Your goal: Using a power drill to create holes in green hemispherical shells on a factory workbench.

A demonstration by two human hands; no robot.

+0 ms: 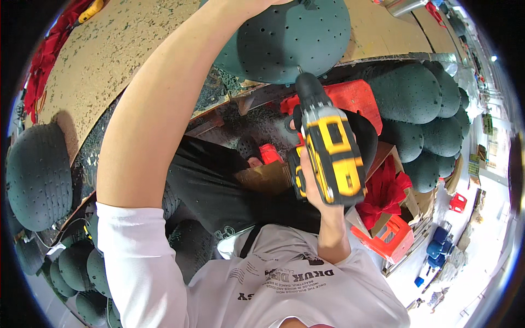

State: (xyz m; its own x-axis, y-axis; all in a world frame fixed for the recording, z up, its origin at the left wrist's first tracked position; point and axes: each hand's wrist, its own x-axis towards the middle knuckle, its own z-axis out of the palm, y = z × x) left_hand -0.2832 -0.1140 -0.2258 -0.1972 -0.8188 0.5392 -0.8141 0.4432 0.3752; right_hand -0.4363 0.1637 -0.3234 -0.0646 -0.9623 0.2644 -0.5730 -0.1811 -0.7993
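A yellow and black cordless drill (334, 156) is gripped in my right hand (312, 180), its body angled up and away from me. The tip of its thin bit is at the near side of a dark green dome-shaped shell (268, 41); whether it has entered the surface I cannot tell. Small holes dot the shell, which rests at the edge of the workbench (158, 41). My left arm stretches across to the shell's far left. Only a sliver of my left hand (265, 3) shows at the top edge; its fingers are out of the picture.
Similar shells are stacked at the right (410, 93) and lower left (76, 265), with a ridged stack (39, 176) beside the bench at left. Dark shavings litter the bench. A red stool (391, 240) and a box holding red cloth (383, 197) stand right of my legs.
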